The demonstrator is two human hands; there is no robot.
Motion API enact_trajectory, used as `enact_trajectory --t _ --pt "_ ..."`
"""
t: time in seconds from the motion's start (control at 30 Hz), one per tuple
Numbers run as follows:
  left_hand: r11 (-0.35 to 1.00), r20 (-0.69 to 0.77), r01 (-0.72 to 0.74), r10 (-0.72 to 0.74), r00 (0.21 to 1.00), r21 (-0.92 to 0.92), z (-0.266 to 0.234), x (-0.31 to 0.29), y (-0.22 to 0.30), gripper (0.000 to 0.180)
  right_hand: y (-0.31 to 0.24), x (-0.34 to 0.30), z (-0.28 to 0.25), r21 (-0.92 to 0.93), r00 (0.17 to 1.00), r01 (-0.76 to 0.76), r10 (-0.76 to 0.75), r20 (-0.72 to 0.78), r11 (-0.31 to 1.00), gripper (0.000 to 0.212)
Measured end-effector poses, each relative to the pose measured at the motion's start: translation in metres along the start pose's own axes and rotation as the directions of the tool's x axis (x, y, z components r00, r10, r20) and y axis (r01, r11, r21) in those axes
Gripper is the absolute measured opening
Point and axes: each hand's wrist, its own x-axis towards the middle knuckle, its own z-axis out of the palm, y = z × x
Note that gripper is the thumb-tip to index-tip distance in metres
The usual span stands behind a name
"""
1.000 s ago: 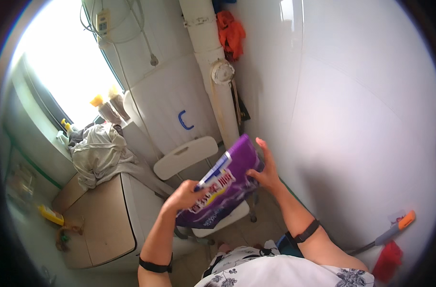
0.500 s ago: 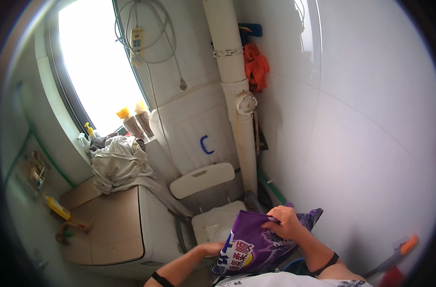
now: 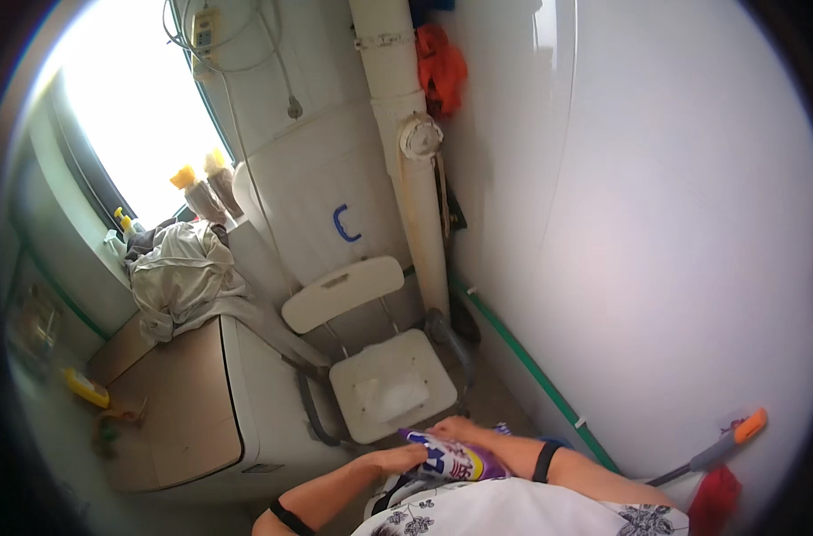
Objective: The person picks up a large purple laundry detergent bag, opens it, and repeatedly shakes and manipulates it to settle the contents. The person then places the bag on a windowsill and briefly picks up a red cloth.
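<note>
A purple plastic laundry detergent bag (image 3: 464,460), printed in white and yellow, is held low against my white flowered top. My right hand (image 3: 458,431) is closed on its upper edge. At the bag's left edge, my left hand (image 3: 401,459) is closed on it too, its fingertips partly hidden. Only a folded-down part of the bag shows between my forearms. Just beyond my hands stands a white plastic shower chair (image 3: 393,389), with a small whitish item on its seat.
A washing machine (image 3: 170,393) with a brown lid is on the left, a crumpled grey cloth (image 3: 183,272) on its back. A white drainpipe (image 3: 415,196) rises behind the chair. Along the right wall runs a green pipe (image 3: 536,375), near an orange-tipped grey handle (image 3: 728,442).
The bag has dropped lower and folded down toward my body. My right hand moved down and left with it. The view has shifted, showing more of the chair seat.
</note>
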Motion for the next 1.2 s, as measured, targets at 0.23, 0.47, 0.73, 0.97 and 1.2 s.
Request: enact_trajectory --t 0.23,0.47,0.73,0.97,1.2 --pt "0.893 -0.349 -0.142 -0.018 0.937 -0.428 0.011 -0.014 0.017 0.049 0.013 -0.04 -0.004 -0.053 0.983 -0.18 0.177 -0.052 0.982 0.059" --pt "0.991 -0.552 -0.035 -0.041 0.833 -0.127 0.032 0.029 0.002 0.069 0.017 -0.047 -0.024 -0.077 0.949 -0.296 0.283 -0.14 0.952 0.055" --pt "0.974 -0.758 -0.054 0.205 0.62 0.219 -0.031 0.033 0.035 0.034 -0.017 -0.033 -0.084 -0.176 0.739 -0.008 -0.113 -0.664 0.984 0.026" --pt "0.825 -0.819 0.173 0.464 0.337 0.539 -0.097 -0.003 0.102 0.023 -0.064 -0.047 -0.141 0.06 0.783 0.448 -0.36 -0.507 0.892 0.038" --pt "0.875 -0.874 0.204 0.364 0.32 0.439 -0.125 -0.002 0.09 0.014 -0.083 -0.073 -0.136 0.722 0.895 0.428 -0.364 -0.257 0.544 0.093"
